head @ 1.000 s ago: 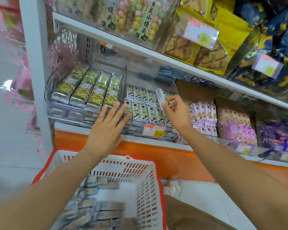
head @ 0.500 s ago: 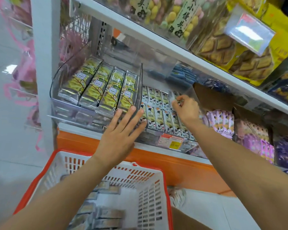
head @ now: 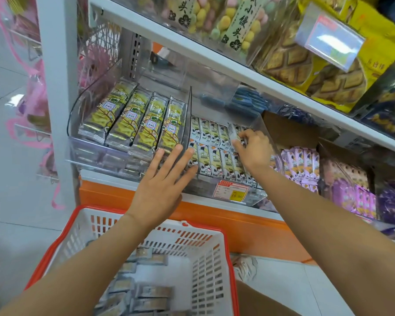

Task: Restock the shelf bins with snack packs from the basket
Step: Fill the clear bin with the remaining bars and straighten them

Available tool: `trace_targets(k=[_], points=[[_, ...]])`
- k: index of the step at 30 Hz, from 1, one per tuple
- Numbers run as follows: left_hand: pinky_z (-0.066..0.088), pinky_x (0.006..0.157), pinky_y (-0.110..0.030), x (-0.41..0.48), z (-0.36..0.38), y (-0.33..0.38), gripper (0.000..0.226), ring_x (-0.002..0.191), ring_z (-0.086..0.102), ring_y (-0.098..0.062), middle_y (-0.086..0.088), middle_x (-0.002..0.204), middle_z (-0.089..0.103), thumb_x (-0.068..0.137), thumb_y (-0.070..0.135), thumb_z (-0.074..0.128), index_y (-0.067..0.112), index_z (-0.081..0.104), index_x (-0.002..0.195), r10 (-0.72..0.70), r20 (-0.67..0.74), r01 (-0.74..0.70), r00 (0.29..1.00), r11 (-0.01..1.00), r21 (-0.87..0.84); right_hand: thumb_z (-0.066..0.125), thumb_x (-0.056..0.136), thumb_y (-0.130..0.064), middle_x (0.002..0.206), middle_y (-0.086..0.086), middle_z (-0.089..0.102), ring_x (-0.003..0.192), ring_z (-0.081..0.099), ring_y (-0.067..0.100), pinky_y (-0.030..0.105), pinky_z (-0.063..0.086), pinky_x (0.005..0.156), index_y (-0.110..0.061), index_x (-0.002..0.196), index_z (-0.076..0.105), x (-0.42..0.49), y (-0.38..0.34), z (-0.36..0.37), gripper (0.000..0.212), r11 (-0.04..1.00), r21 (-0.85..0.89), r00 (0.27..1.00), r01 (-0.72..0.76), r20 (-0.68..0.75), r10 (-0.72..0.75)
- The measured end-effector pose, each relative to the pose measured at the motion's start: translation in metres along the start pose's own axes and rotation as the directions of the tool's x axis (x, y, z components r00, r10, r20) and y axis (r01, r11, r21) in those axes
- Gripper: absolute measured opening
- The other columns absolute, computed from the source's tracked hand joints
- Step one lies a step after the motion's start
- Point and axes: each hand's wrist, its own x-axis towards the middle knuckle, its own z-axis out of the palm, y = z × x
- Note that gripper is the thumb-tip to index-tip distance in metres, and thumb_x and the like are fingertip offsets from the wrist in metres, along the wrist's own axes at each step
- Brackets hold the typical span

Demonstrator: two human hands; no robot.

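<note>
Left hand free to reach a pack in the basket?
Probably yes: the left hand is open and empty, the basket lies just below it, and nothing covers its packs.

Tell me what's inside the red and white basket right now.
Silver-wrapped snack packs lie piled in the basket, some overlapping. The left forearm crosses its left side and covers part of the pile; anything beneath the top packs is hidden.

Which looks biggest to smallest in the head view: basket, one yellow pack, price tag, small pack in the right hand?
1. Basket, inflated by nearness.
2. Yellow pack.
3. Price tag and small pack: too alike to rank; the right hand hides part of the pack.
</note>
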Motion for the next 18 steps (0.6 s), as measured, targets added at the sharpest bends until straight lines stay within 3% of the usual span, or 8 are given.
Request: trace_targets(k=[9,15,18], points=[[0.002,0.121,-0.054,-0.001,-0.01,0.0,0.084,0.149,0.014,-0.036,-0.016,0.161,0.02,0.072,0.017,0.073,0.013,0.039,0.149,0.007,0.072,-0.009,0.997,1.0,0.025,0.063,0.091,-0.038,0.126,0.011,0.058,0.117,0.05,0.03,0.045,0.041,0.1,-0.019,0.125,0.061,-0.013,0.0,-0.008,0.039,0.998,0.064,1.0,0.025,0.007,-0.026],[0.004,0.121,-0.054,-0.007,-0.019,0.016,0.088,0.149,0.013,-0.035,-0.015,0.161,0.015,0.073,0.02,0.068,0.013,0.031,0.153,0.033,0.081,-0.036,0.996,0.999,0.03,0.063,0.092,-0.031,0.122,0.0,0.057,0.11,0.054,0.016,0.031,0.044,0.095,-0.02,0.12,0.063,-0.056,-0.02,-0.027,0.03,0.924,0.36,0.992,0.129,-0.043,-0.122],[0.013,0.118,-0.054,-0.014,-0.021,0.026,0.085,0.144,0.023,-0.036,-0.014,0.153,0.026,0.071,0.021,0.072,0.009,0.039,0.149,0.02,0.102,-0.02,0.995,1.0,0.002,0.063,0.093,-0.027,0.114,-0.004,0.058,0.099,0.055,0.01,0.02,0.044,0.085,-0.019,0.117,0.063,-0.089,-0.032,-0.035,0.026,0.851,0.495,0.984,0.173,-0.057,-0.167]])
